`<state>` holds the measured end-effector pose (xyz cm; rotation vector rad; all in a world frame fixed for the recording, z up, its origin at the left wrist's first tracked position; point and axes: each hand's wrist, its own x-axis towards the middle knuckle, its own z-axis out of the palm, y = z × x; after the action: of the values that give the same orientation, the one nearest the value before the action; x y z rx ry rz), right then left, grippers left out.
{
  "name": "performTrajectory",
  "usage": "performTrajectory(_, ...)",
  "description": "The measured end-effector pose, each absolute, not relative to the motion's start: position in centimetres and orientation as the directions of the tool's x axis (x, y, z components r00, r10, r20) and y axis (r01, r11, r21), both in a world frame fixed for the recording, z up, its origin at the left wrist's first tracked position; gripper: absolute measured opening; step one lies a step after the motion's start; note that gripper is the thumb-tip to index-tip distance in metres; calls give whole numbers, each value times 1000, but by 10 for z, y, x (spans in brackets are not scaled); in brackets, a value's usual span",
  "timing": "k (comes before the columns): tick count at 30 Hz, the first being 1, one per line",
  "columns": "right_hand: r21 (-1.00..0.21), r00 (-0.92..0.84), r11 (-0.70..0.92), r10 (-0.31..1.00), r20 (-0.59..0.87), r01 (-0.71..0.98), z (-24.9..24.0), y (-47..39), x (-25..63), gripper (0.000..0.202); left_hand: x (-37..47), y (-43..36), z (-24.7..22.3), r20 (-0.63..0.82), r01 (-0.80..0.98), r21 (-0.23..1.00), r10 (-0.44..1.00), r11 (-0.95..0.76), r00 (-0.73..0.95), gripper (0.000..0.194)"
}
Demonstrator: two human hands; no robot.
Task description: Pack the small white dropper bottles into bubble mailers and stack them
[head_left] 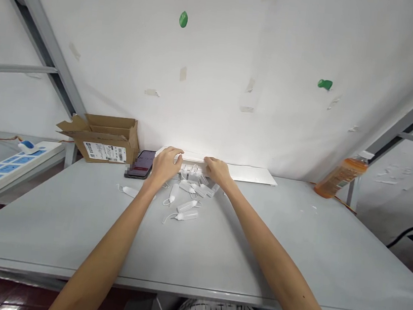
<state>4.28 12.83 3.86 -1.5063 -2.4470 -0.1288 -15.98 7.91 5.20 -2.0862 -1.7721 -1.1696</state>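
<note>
At the back of the grey table, my left hand (166, 164) grips the left end of a white box (190, 156), fingers curled over its edge. My right hand (218, 170) pinches the same box near its right side. Small clear pieces (193, 171) show in the box opening between my hands. Several small white tubes with thin bent strings or hooks, one of them a tube (186, 215), lie scattered on the table in front. A flat white piece (252, 174) extends to the right of my right hand.
An open cardboard box (107, 139) and a dark phone (141, 164) stand and lie at the back left. A power strip (11, 167) is far left. An orange bottle (343, 175) leans at the back right. The grey table (254, 260) meets a white wall.
</note>
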Motion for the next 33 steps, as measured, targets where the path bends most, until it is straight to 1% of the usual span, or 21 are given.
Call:
performTrajectory(5, -61, -353, 395, 871, 342, 917, 38, 134, 41, 38, -159, 78, 54, 696, 884, 363, 716, -294, -47, 28)
performTrajectory(11, -112, -274, 361, 845, 459, 926, 46, 134, 46, 43, -158, 76, 60, 773, 868, 356, 631, -346, -66, 27)
performTrajectory(14, -30, -322, 367, 850, 418, 930, 52, 132, 46, 42, -158, 75, 62, 802, 874, 349, 590, -339, -91, 27)
performTrajectory(17, 50, -394, 402, 855, 339, 914, 54, 131, 45, 36, -158, 75, 62, 800, 879, 350, 592, -323, -101, 25)
performTrajectory(21, 73, -437, 434, 861, 260, 898, 51, 128, 44, 30, -159, 77, 57, 762, 879, 364, 641, -308, -92, 23)
performTrajectory(25, 85, -497, 490, 844, 200, 867, 51, 122, 48, 38, -162, 81, 52, 742, 877, 381, 662, -293, -101, 24)
performTrajectory(29, 91, -527, 519, 832, 174, 850, 54, 119, 55, 35, -165, 83, 52, 740, 878, 383, 665, -289, -104, 23)
performTrajectory(33, 110, -498, 486, 848, 179, 867, 52, 120, 52, 30, -166, 83, 53, 748, 878, 391, 651, -278, -127, 24)
